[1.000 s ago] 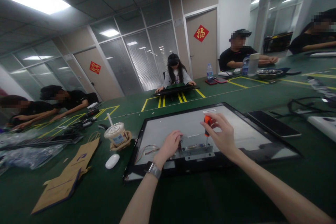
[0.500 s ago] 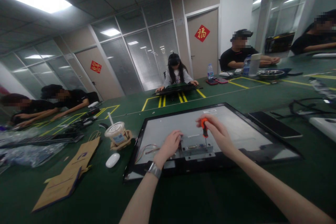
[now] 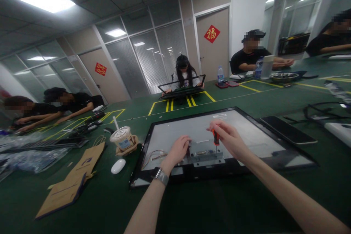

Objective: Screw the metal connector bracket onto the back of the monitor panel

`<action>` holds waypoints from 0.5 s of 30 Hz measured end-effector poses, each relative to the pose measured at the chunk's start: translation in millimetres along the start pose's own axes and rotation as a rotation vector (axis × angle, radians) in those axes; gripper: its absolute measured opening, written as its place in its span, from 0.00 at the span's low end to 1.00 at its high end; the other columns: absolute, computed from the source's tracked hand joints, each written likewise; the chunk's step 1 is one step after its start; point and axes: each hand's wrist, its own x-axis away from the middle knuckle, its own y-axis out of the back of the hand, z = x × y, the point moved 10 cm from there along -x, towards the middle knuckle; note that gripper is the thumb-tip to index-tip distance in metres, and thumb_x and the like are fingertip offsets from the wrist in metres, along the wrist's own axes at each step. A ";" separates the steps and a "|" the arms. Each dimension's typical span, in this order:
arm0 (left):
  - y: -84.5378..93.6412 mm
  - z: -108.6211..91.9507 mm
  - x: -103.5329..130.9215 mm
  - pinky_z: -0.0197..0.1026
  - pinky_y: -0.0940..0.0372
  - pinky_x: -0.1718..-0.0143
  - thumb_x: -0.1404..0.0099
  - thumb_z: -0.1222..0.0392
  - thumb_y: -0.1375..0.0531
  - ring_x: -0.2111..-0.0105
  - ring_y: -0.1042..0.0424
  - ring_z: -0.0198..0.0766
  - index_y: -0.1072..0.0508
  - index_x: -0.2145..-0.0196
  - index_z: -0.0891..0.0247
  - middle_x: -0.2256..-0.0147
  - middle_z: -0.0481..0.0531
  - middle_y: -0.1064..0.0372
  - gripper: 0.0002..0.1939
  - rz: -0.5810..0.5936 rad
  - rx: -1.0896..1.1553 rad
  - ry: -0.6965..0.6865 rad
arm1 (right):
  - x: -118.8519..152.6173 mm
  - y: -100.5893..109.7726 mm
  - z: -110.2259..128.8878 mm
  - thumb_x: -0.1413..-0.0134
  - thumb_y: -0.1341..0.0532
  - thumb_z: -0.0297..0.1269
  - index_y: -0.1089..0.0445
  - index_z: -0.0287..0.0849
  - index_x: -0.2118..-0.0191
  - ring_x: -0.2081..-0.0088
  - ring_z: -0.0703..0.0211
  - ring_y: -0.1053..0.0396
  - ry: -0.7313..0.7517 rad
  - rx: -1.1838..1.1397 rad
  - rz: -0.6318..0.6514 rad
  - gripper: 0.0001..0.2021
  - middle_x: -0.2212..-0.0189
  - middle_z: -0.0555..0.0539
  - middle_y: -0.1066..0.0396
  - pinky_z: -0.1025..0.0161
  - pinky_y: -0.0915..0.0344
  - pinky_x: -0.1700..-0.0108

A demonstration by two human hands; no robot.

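Note:
A large flat display panel (image 3: 186, 128) with a black frame lies on the green table in front of me. My right hand (image 3: 226, 135) is closed around an orange and black screwdriver (image 3: 216, 138), held upright with its tip down at the right end of a metal bracket (image 3: 207, 158). Beside the bracket's left end, my left hand (image 3: 178, 151) rests on the panel; its fingers are pressed together, and what they hold, if anything, is hidden. Thin wires (image 3: 153, 154) lie on the panel to the left of that hand.
Left of the panel are a white mouse (image 3: 118, 166), a drink cup with a straw (image 3: 121, 137) and a brown paper bag (image 3: 68, 186). A black phone (image 3: 287, 129) lies at the right. Across the table, a person (image 3: 184, 71) holds a black frame.
My right hand and the screwdriver have shifted very slightly, the screwdriver leaning a little differently. Across the table, a thin black frame has risen in front of the person.

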 end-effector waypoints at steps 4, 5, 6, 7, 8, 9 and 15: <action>0.2 0.1 0.0 0.47 0.42 0.33 0.23 0.57 0.56 0.39 0.33 0.42 0.25 0.48 0.62 0.41 0.57 0.31 0.22 -0.003 -0.002 0.008 | -1.2 1.9 -0.3 0.42 0.38 0.59 0.28 0.45 0.63 0.69 0.57 0.30 -0.010 0.013 -0.006 0.20 0.72 0.49 0.30 0.62 0.32 0.71; 0.2 0.5 0.0 0.47 0.42 0.33 0.23 0.57 0.56 0.39 0.34 0.42 0.25 0.48 0.62 0.41 0.57 0.31 0.22 -0.004 0.000 0.012 | -1.7 1.6 0.0 0.41 0.38 0.59 0.28 0.46 0.62 0.70 0.58 0.31 -0.009 -0.004 -0.006 0.20 0.73 0.49 0.30 0.61 0.31 0.70; 0.1 0.9 0.0 0.47 0.42 0.33 0.23 0.57 0.56 0.39 0.34 0.42 0.25 0.48 0.63 0.40 0.57 0.31 0.22 -0.004 0.002 0.014 | -2.2 1.5 0.2 0.41 0.38 0.59 0.29 0.46 0.62 0.72 0.59 0.31 -0.009 -0.025 -0.008 0.19 0.73 0.50 0.31 0.61 0.31 0.70; 0.0 1.2 -0.1 0.47 0.43 0.33 0.23 0.57 0.56 0.39 0.34 0.42 0.25 0.47 0.63 0.40 0.58 0.31 0.22 -0.005 0.004 0.013 | -2.6 1.4 0.2 0.41 0.38 0.59 0.29 0.46 0.63 0.72 0.59 0.32 -0.009 -0.044 -0.010 0.19 0.73 0.51 0.31 0.61 0.31 0.70; -0.2 1.5 -0.2 0.48 0.43 0.33 0.23 0.57 0.56 0.39 0.34 0.42 0.25 0.47 0.63 0.40 0.58 0.32 0.22 -0.006 0.005 0.011 | -2.9 1.6 0.6 0.41 0.38 0.59 0.29 0.46 0.64 0.72 0.59 0.32 -0.003 -0.055 -0.015 0.19 0.73 0.51 0.31 0.61 0.31 0.70; -0.4 1.8 -0.5 0.48 0.43 0.33 0.23 0.57 0.56 0.39 0.34 0.42 0.25 0.47 0.63 0.41 0.58 0.31 0.22 -0.007 0.007 0.007 | -3.0 2.4 0.9 0.41 0.38 0.59 0.30 0.46 0.66 0.72 0.59 0.32 0.006 -0.053 -0.021 0.19 0.73 0.50 0.31 0.61 0.30 0.69; -2.0 2.5 -1.3 0.48 0.42 0.33 0.24 0.58 0.56 0.40 0.33 0.41 0.25 0.48 0.62 0.41 0.56 0.31 0.21 0.001 0.007 -0.002 | -1.0 6.8 -3.5 0.43 0.34 0.55 0.25 0.45 0.64 0.66 0.55 0.28 0.016 0.069 -0.032 0.17 0.70 0.48 0.28 0.61 0.31 0.70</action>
